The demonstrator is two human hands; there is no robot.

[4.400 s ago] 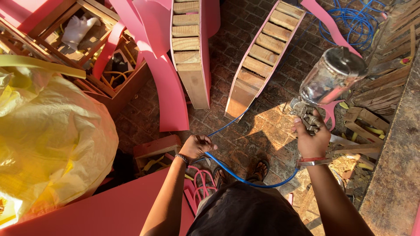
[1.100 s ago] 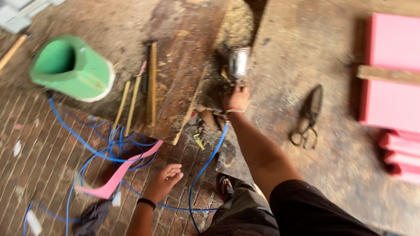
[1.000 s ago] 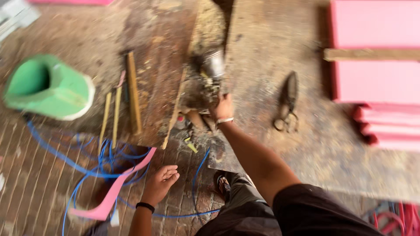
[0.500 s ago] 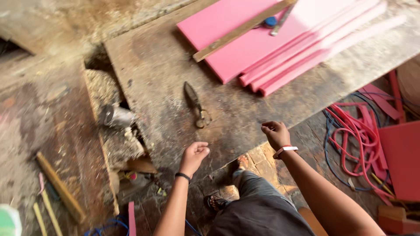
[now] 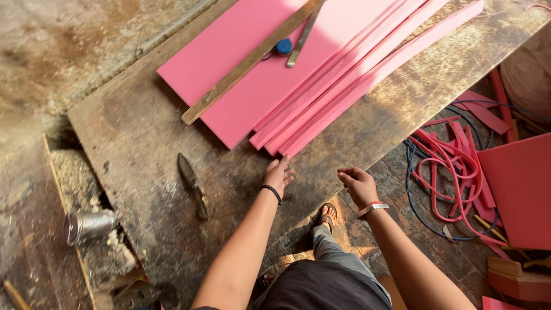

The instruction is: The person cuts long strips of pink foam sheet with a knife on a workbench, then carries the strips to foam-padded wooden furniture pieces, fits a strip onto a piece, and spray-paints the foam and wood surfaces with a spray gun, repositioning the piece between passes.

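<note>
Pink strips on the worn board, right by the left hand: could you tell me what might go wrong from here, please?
The pink strips lie loosely stacked, so pulling one may drag the others askew. The wooden stick across the pink sheet could slide off. The shears lie near the left hand, so a careless reach might catch them.
</note>
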